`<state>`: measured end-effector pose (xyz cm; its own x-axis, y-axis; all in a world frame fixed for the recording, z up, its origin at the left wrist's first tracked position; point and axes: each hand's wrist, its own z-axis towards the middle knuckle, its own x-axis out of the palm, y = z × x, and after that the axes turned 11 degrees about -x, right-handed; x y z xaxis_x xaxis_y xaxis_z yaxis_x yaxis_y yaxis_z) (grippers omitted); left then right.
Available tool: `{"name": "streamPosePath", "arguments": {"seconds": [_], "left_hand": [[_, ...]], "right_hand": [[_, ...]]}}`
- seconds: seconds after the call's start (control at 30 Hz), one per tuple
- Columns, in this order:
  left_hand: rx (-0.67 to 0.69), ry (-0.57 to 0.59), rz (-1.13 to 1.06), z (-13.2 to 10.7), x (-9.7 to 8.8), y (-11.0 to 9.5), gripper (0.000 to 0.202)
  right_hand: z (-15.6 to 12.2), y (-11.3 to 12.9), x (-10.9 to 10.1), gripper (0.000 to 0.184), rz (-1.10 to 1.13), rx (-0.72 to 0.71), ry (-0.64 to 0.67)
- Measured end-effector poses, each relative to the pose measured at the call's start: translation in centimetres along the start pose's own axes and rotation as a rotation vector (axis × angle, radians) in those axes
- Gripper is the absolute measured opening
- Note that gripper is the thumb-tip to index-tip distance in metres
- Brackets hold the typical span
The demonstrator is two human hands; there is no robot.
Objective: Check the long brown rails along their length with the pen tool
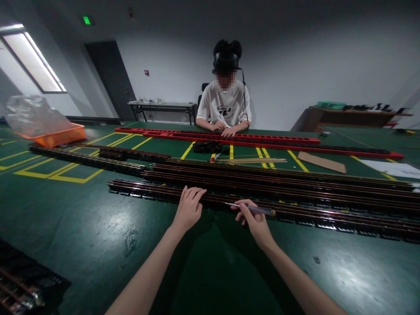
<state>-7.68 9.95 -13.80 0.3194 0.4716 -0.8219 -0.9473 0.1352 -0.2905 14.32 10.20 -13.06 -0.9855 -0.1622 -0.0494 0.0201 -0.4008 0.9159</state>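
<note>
Several long dark rails (pixel 295 192) with small black clips lie side by side across the green table (pixel 98 218). My left hand (pixel 188 209) rests on the nearest rail, fingers stretched over it and holding nothing. My right hand (pixel 254 221) is closed in a pinch on a thin screwdriver (pixel 254 209) with a clear handle, held level just above the nearest rail, tip pointing left.
Across the table a seated person in a white shirt (pixel 226 107) has both hands on long red rails (pixel 262 142). An orange tray (pixel 55 135) with clear plastic stands far left. Wooden strips (pixel 252 161), cardboard (pixel 321 162) and black parts (pixel 208 147) lie mid-table. More dark parts (pixel 22 284) sit near left.
</note>
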Motion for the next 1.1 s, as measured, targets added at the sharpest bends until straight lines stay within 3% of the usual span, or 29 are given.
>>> {"name": "streamPosePath", "arguments": {"seconds": [0.17,1.1], "left_hand": [[-0.006,0.03,0.043,-0.06,-0.09,-0.26,0.038],[-0.019,-0.033,0.164,0.07,0.28,-0.8,0.03]], "right_hand": [[0.06,0.08,0.0,0.035,-0.009,0.007,-0.005],[0.02,0.33,-0.02,0.035,-0.014,0.009,-0.003]]}}
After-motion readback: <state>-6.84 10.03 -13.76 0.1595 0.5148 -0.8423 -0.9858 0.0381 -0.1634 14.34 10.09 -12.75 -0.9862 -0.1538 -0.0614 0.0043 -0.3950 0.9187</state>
